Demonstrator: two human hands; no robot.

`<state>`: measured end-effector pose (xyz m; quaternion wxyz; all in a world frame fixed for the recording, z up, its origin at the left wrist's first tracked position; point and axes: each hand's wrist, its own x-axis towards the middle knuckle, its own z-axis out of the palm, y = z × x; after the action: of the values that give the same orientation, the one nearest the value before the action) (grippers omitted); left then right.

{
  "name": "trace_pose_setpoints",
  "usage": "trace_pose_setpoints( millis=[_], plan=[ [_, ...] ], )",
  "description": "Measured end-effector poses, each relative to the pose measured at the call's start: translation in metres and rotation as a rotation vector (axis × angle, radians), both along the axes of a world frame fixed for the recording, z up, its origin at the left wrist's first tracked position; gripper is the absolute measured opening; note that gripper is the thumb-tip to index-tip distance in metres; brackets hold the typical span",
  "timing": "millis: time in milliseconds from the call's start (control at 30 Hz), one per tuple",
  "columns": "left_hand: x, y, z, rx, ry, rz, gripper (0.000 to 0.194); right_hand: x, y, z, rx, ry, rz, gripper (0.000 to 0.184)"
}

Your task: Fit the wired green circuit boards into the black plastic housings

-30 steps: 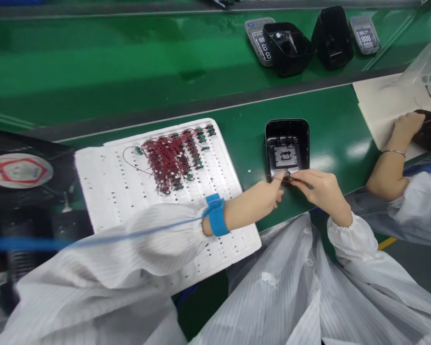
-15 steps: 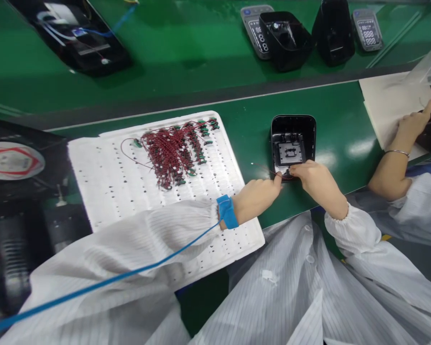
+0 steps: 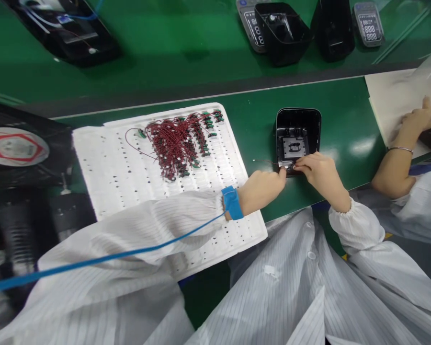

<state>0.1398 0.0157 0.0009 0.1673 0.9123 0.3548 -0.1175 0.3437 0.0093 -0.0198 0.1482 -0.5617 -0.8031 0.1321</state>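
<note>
A black open plastic housing (image 3: 298,128) lies on the green bench in front of me. My left hand (image 3: 264,188) and my right hand (image 3: 318,168) meet at its near edge, both with fingers pinched on a small part with a thin red wire (image 3: 288,166). The wire trails off to the left over the bench. A blue wrist strap (image 3: 232,203) with a blue cord is on my left wrist. To the left lies a white perforated tray (image 3: 111,177) holding a heap of red-wired parts (image 3: 177,143).
On the green conveyor behind stand two black housings (image 3: 282,31) and grey display panels (image 3: 368,21). A black unit with wires (image 3: 64,28) lies far left on it. A co-worker's hand (image 3: 414,122) rests on a white sheet at right. Dark equipment (image 3: 17,158) stands at left.
The view has drifted, so the housing sits higher and further right. Both my hands have moved in to the housing's near edge and stay pinched on the wired part.
</note>
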Motion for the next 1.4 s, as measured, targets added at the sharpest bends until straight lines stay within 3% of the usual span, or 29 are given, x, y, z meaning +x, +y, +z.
trace_pose_setpoints(
  millis=[233,433,867,1133,1233,1400],
  plan=[
    [0.006,0.006,0.015,0.027,0.018,0.045,0.049,-0.011,0.001,0.005,-0.069,-0.108,-0.088,0.018],
    [0.012,0.007,0.013,0.04,0.02,0.022,0.041,-0.021,0.009,0.016,-0.16,-0.176,-0.238,0.021],
    [0.014,0.008,0.01,0.031,0.048,0.017,0.037,-0.023,0.03,0.03,-0.309,-0.175,-0.245,0.012],
    [0.013,0.007,0.006,0.06,0.019,-0.004,0.036,-0.008,0.033,0.035,-0.396,-0.02,-0.061,0.022],
    [0.014,0.006,0.01,0.055,0.038,-0.001,0.036,-0.005,0.025,0.039,-0.384,-0.013,-0.058,0.022],
    [0.02,0.008,0.018,0.025,0.087,0.016,0.038,0.005,0.003,0.045,-0.255,-0.027,-0.178,0.022]
  ],
)
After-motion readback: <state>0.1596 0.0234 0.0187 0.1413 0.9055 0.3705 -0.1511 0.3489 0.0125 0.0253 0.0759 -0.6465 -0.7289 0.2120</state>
